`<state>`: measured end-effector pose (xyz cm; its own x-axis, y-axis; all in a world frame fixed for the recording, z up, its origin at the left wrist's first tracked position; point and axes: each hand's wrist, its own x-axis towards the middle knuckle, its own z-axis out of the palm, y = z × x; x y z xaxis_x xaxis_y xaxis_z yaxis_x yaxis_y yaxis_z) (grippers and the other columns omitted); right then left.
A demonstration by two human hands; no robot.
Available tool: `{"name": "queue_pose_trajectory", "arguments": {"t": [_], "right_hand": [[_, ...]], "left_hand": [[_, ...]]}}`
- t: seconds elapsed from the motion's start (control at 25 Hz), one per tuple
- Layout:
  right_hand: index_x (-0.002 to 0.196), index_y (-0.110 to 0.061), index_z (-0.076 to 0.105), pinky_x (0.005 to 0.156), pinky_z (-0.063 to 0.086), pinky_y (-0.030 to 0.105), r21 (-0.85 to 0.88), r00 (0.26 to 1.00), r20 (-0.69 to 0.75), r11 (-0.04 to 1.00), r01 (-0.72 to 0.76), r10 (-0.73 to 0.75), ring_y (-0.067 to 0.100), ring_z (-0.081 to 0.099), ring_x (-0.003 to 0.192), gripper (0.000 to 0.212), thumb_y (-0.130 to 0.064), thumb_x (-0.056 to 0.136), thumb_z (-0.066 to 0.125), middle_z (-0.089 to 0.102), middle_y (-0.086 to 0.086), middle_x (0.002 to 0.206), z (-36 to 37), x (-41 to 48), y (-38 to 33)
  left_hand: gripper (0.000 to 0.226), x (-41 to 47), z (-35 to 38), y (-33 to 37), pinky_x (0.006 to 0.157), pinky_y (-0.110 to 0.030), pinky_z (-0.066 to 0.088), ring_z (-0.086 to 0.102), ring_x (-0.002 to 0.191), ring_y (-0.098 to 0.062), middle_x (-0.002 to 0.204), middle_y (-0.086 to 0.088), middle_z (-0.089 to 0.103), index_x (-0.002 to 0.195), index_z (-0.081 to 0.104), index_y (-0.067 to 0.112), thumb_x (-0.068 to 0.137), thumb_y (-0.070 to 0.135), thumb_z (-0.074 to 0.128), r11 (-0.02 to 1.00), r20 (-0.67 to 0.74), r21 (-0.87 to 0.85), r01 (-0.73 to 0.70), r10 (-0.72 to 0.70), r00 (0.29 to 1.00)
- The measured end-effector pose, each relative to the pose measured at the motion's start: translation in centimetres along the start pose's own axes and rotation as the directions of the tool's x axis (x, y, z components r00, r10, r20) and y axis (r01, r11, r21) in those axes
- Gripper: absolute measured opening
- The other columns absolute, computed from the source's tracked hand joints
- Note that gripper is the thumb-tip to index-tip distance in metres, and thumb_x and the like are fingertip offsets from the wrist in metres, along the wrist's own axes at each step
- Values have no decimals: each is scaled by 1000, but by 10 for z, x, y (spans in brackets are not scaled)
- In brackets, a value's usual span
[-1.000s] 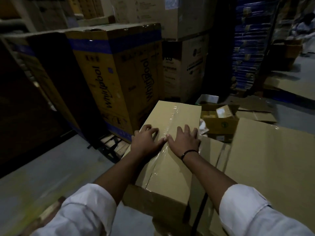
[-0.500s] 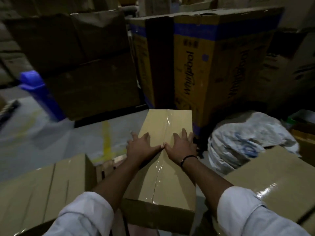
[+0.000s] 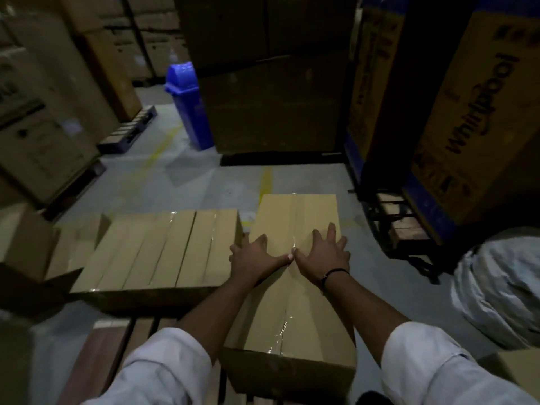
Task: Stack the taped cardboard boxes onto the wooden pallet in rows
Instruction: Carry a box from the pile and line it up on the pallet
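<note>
Taped box (image 3: pixel 295 302) is pressed under left hand (image 3: pixel 254 255) and right hand (image 3: pixel 321 255), fingers spread flat, nothing gripped; sited just beside row of boxes (image 3: pixel 163 249), over pallet (image 3: pixel 114 349). White sack (image 3: pixel 496 287) noted right, blue bin (image 3: pixel 187 103) beyond

Blue bin (image 3: pixel 187 103) beside tall dark cartons (image 3: pixel 274 106), Whirlpool carton (image 3: pixel 473 112) at right, white sack (image 3: pixel 496 287) below it.

Dim whse, grey floor (image 3: pixel 204 185), blue bin (image 3: pixel 187 106)

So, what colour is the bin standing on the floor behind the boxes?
The bin is blue; the head view shows it best.
</note>
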<state>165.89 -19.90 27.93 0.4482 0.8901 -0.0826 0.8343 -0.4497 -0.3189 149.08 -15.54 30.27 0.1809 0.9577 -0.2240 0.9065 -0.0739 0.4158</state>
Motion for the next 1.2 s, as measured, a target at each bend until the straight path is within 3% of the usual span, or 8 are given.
{"name": "queue_pose_trajectory", "arguments": {"t": [0.08,0.32,0.52,0.72,0.96,1.2], "right_hand": [[146,-25,37,102,42,55,-9,999,49,1000,22,-22,46,21,140,79,-73,84,42,3,8,165,16,3,-16],[146,-25,38,104,38,58,3,984,155,996,93,-92,51,14,143,78,-73,84,40,4,5,166,48,47,-16],[146,-25,37,101,39,59,-24,957,252,988,154,-143,50,14,142,76,-71,86,42,15,5,164,73,115,0],[143,-23,40,105,38,57,35,917,343,978,205,-204,49,18,139,74,-71,87,41,21,6,159,80,185,21],[146,-23,38,107,35,58,91,909,359,977,193,-213,51,17,139,76,-70,87,42,19,7,161,91,240,30],[150,-25,31,107,36,62,96,908,359,976,193,-215,48,10,143,76,-68,89,43,12,5,164,132,275,17]], "left_hand": [[99,6,-2,-18,101,-49,38,33,135,-43,152,-14,39,142,49,27,66,90,60,999,8,22,43,-43,999],[100,45,12,-30,103,-50,37,30,137,-45,151,-18,37,144,46,25,68,89,59,991,48,67,117,-120,992],[104,99,45,-12,103,-52,38,28,139,-46,154,-18,34,149,40,26,68,88,62,967,135,53,251,-256,957],[101,150,58,28,100,-51,37,33,134,-46,147,-18,40,143,47,27,65,90,61,921,112,76,382,-389,914],[101,206,61,50,106,-52,35,28,140,-47,155,-17,33,149,42,31,67,87,64,906,123,95,413,-422,898],[104,258,84,10,107,-54,37,25,141,-45,160,-12,26,152,37,38,65,86,67,904,138,16,427,-425,895]]}}
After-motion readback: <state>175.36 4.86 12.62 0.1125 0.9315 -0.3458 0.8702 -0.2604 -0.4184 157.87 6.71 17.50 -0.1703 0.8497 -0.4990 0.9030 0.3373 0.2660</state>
